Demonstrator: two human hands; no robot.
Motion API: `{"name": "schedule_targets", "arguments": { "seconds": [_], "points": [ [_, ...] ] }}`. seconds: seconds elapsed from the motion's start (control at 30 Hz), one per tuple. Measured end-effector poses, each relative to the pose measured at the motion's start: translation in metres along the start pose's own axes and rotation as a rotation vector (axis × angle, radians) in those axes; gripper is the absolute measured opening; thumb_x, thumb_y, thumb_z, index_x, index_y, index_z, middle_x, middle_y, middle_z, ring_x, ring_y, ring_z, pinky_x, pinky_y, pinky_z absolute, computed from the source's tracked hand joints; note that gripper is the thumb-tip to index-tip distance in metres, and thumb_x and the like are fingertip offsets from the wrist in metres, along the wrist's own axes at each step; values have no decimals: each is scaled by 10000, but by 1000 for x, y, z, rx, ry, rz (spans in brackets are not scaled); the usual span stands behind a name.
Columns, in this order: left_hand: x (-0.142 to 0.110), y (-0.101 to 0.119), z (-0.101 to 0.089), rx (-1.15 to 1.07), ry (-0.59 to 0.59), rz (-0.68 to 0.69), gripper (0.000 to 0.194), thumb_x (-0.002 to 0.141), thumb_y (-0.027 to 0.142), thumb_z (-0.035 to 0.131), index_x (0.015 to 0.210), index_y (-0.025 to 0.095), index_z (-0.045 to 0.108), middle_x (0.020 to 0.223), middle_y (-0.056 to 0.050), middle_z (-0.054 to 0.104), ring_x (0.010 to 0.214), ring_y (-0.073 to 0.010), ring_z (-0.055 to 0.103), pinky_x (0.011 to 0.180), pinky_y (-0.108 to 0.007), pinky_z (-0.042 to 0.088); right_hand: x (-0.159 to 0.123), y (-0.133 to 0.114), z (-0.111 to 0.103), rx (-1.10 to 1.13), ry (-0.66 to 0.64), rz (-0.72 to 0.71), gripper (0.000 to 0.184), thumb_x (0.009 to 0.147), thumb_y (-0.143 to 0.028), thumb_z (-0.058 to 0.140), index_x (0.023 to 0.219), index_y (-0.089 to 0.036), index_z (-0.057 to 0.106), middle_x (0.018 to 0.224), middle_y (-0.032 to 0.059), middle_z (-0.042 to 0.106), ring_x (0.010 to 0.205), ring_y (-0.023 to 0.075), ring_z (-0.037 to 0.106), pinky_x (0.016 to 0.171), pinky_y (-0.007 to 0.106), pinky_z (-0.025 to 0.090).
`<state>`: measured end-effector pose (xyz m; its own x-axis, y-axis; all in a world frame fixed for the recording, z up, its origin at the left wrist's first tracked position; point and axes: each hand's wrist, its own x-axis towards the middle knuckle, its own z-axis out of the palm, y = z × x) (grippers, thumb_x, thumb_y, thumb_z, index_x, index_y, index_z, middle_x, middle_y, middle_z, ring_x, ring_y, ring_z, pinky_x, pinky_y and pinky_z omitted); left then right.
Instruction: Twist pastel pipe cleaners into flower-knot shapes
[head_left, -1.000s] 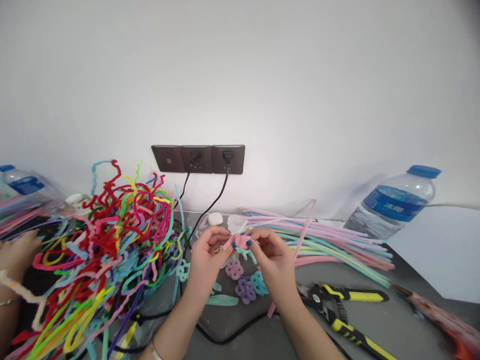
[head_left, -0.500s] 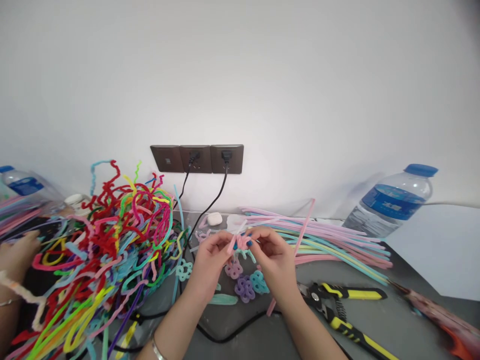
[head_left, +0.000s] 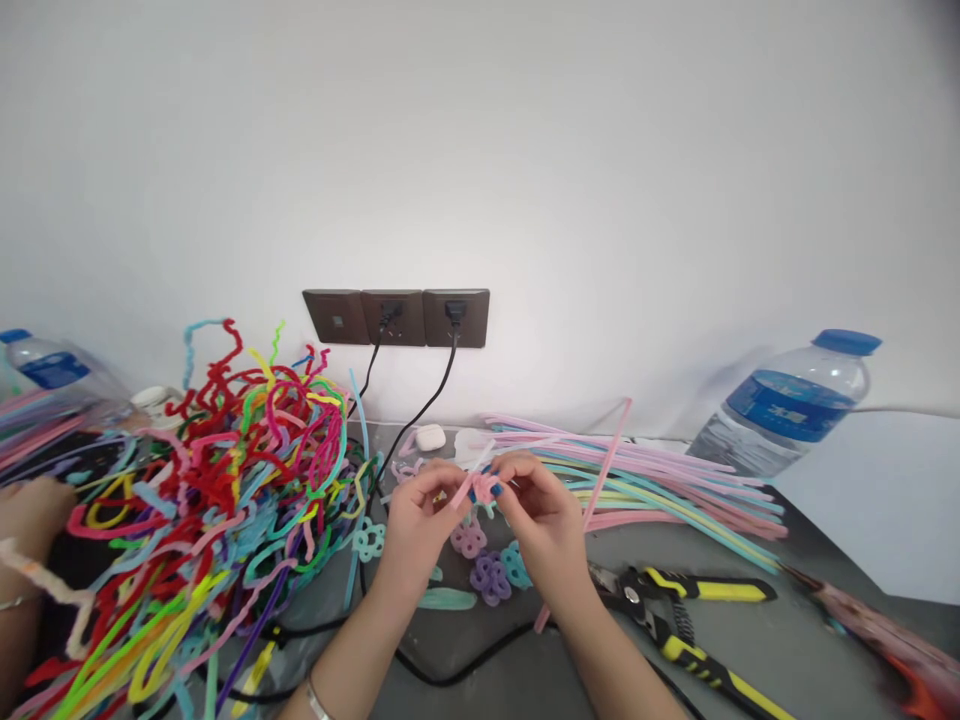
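Between my two hands is a pink pipe cleaner (head_left: 486, 487) bent into a small looped bundle. My left hand (head_left: 420, 520) pinches its left side, where a straight end sticks out. Fingertips of my right hand (head_left: 546, 515) close on the bundle's right side. Just below lie pipe-cleaner flowers: a pink one (head_left: 469, 537), a purple one (head_left: 490, 577) and a blue one (head_left: 515, 565), the last partly hidden by my right hand. A mint flower (head_left: 368, 540) rests left of my left hand. A long pink pipe cleaner (head_left: 607, 455) slants behind my right hand.
A big tangle of coloured pipe cleaners (head_left: 247, 450) fills the left, beside another person's hand (head_left: 34, 510). Straight pipe cleaners (head_left: 675, 485) lie at right. Yellow-black pliers (head_left: 675, 610), a water bottle (head_left: 787, 400), white paper (head_left: 892, 500) and a black cable (head_left: 450, 680) are around.
My hands have drawn slightly closer together around the pink bundle, and my right hand has shifted a little left. The other person's hand at the left has moved slightly.
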<state>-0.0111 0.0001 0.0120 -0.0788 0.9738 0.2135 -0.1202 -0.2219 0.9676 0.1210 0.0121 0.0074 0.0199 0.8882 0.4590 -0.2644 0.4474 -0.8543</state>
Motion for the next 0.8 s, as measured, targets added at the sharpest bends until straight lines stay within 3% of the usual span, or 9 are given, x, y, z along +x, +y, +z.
{"name": "schedule_targets", "arguments": {
  "seconds": [0.5, 0.8],
  "points": [
    [0, 7, -1, 197, 32, 82, 108, 753, 242, 685, 678, 173, 651, 746, -27, 545, 765, -177, 544, 640, -230, 449, 1, 5, -5, -102, -101, -25, 93, 904, -238, 582, 821, -216, 617, 811, 40, 572, 791, 186, 553, 678, 289, 457],
    [1, 8, -1, 145, -2, 49, 86, 739, 218, 677, 678, 166, 648, 727, -12, 536, 707, -151, 519, 609, -219, 437, 0, 4, -5, -112, -105, -40, 96, 911, -214, 559, 829, -225, 608, 799, 27, 578, 779, 178, 555, 685, 272, 450]
  ]
}}
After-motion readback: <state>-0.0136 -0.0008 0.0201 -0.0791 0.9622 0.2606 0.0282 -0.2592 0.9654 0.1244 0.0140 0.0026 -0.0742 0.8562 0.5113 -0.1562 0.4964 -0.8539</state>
